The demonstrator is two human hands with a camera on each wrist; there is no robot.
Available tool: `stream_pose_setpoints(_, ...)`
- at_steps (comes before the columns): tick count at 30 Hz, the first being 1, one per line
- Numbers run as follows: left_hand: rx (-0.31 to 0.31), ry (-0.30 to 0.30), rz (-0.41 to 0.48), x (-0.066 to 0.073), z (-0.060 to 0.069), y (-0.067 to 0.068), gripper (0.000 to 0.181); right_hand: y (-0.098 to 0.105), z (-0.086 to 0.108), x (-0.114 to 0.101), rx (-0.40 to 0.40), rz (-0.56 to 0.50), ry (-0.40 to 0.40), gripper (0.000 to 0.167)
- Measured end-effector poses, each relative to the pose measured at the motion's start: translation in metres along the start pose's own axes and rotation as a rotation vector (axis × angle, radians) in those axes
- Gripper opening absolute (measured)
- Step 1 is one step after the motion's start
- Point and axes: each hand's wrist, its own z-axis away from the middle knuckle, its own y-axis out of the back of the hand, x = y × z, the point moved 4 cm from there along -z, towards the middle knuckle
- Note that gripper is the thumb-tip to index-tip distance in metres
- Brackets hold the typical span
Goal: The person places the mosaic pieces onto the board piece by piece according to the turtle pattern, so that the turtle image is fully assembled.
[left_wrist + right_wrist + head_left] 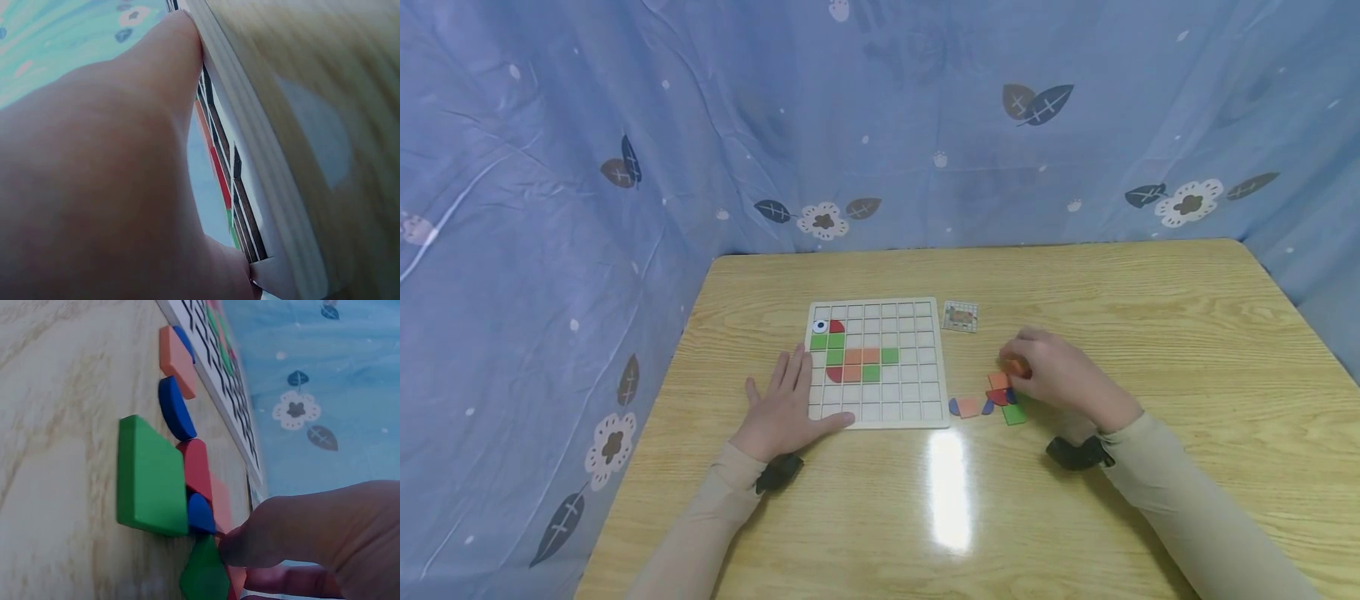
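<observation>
A white grid board [910, 400] lies on the table with green, orange and red pieces and a round eye piece [820, 326] in its cells. My left hand [781, 421], fingers spread, rests at the board's left edge, its thumb on the near rim. Over the loose pieces to the right, my right hand [1063, 377] pinches an orange piece [1017, 367]. Beside those fingers lie a red piece [997, 397], a green square [150, 481] and a green piece [205, 572] in the right wrist view. The right hand's other fingertips are partly hidden.
A small pattern card [961, 317] lies off the board's upper right corner. Blue pieces flank an orange one [970, 407] near the board's lower right. A patterned blue curtain [925, 125] hangs behind the wooden table [1112, 292].
</observation>
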Motion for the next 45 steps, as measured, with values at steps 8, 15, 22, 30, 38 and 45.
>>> stream_pose_setpoints(8, 0.005, -0.002, -0.004, 0.000, -0.001, -0.001, 0.127, -0.004, 0.001, -0.001, -0.006, -0.013, -0.002, 0.022)
stream_pose_setpoints(15, 0.003, 0.001, -0.002, 0.000, 0.000, 0.000, 0.127, -0.005, 0.000, 0.000, -0.014, -0.033, -0.022, 0.019)
stream_pose_setpoints(22, 0.004, 0.000, -0.008, 0.000, 0.000, 0.000, 0.127, -0.005, 0.002, 0.004, -0.014, -0.028, -0.068, 0.015)
stream_pose_setpoints(30, 0.007, -0.006, 0.002, 0.001, 0.000, 0.001, 0.127, -0.006, 0.001, 0.007, -0.007, -0.054, -0.048, 0.015)
stream_pose_setpoints(38, 0.005, -0.003, 0.008, 0.001, 0.001, 0.001, 0.127, -0.005, -0.001, 0.003, 0.037, -0.066, -0.024, 0.017)
stream_pose_setpoints(45, 0.004, 0.001, 0.003, 0.001, 0.000, 0.001, 0.127, -0.005, -0.011, -0.010, 0.076, -0.085, 0.000, 0.019)
